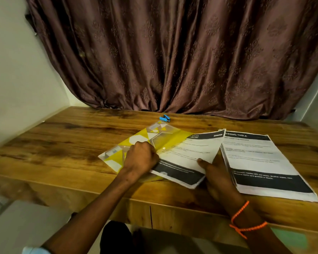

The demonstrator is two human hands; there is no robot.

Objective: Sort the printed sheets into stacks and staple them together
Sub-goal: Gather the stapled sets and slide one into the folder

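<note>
Two sheet stacks lie on the wooden table. The flat stack sits near the front edge. Left of it, touching at the far corner, the lifted stack overlaps one yellow folder. The left hand is fisted on its left edge; the right hand pinches its right edge, fingers hidden beneath. One blue stapler stands beyond, bare wood around it. Print is blurred.
</note>
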